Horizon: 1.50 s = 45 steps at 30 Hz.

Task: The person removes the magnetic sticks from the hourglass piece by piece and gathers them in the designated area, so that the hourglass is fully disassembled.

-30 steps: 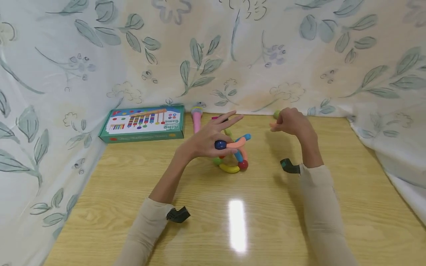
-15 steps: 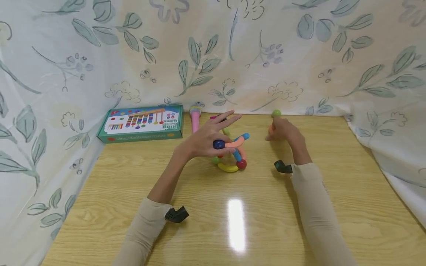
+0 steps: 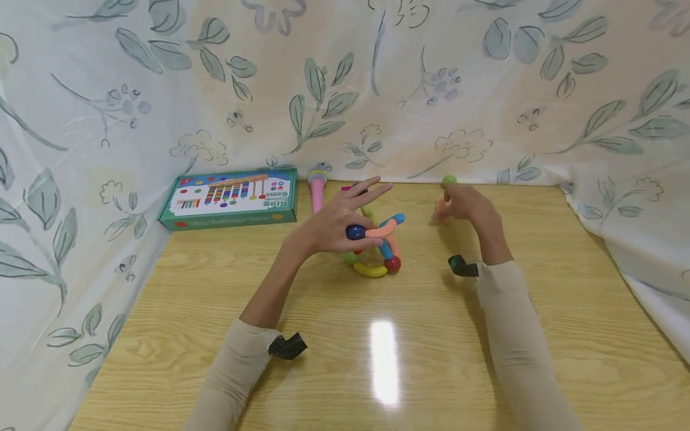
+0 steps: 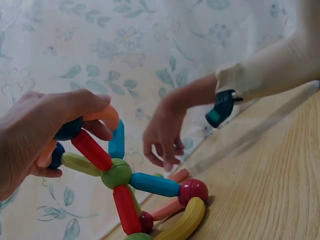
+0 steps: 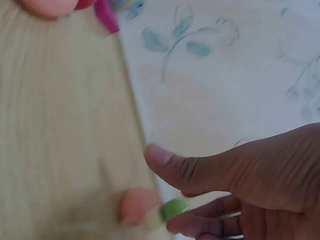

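Note:
My left hand [image 3: 336, 224] pinches the top of a stick-and-ball toy model [image 4: 150, 184] near a navy ball [image 3: 356, 232] and a curved peach stick [image 3: 384, 230]. The model has red, blue, green and yellow sticks joined by balls, its lower part close over the table. Part of it is hidden behind my left hand in the head view. Farther right, my right hand [image 3: 469, 206] reaches down with thumb and fingers apart and nothing between them. In the right wrist view, a peach piece [image 5: 139, 205] and a green ball [image 5: 174, 208] lie just past its fingertips, blurred.
A boxed ring game [image 3: 229, 200] lies at the back left of the wooden table [image 3: 215, 371]. Beside it is a pink toy microphone [image 3: 317, 190]. Floral cloth [image 3: 377, 90] hangs along the back edge and both sides.
My right hand has come down and slightly left toward the table, then back a little to the right, uncovering more of the green ball. My left hand stays on the model.

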Tool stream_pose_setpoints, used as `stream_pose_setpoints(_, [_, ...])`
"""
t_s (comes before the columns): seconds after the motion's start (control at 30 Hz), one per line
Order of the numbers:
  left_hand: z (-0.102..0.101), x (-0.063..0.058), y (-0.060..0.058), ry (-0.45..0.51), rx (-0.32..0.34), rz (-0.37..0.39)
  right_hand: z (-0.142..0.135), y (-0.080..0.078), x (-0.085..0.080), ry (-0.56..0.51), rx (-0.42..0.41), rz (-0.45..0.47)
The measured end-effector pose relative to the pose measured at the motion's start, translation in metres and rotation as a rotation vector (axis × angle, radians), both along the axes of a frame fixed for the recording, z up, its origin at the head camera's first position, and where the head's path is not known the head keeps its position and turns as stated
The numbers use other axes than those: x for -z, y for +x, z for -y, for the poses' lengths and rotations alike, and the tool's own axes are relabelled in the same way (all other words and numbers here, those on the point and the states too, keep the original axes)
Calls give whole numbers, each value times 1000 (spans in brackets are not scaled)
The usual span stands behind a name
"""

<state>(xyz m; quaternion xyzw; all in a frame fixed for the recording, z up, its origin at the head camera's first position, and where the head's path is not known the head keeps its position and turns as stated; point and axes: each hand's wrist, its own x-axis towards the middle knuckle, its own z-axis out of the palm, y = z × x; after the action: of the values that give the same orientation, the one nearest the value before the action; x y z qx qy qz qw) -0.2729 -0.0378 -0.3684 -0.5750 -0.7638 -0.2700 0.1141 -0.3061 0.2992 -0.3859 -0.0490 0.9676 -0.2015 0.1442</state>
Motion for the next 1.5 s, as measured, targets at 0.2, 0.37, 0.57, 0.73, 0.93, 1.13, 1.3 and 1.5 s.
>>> stream_pose_setpoints(0.2, [0,0,1,-17,-6,2,12,14,-30,-141,-114,-88])
stream_pose_setpoints(0.37, [0,0,2,-27,-5,21,36,36,-59,-364,-283,-132])
stream_pose_setpoints(0.57, [-1,-1,1,-25,3,33,63,58,-81,-449,-485,-53])
stream_pose_setpoints(0.73, [-1,0,1,-32,1,25,73,63,-83,-424,-526,19])
stream_pose_setpoints(0.93, [1,0,1,-36,6,34,80,67,-84,-395,-567,52])
stream_pose_setpoints(1.13, [1,-1,1,-45,0,27,83,69,-85,-417,-577,-29])
stream_pose_setpoints(1.3, [1,-1,0,-32,0,29,82,74,-91,-417,-513,-126])
stream_pose_setpoints(1.5, [2,1,2,-9,8,36,65,83,-101,-386,-319,-230])
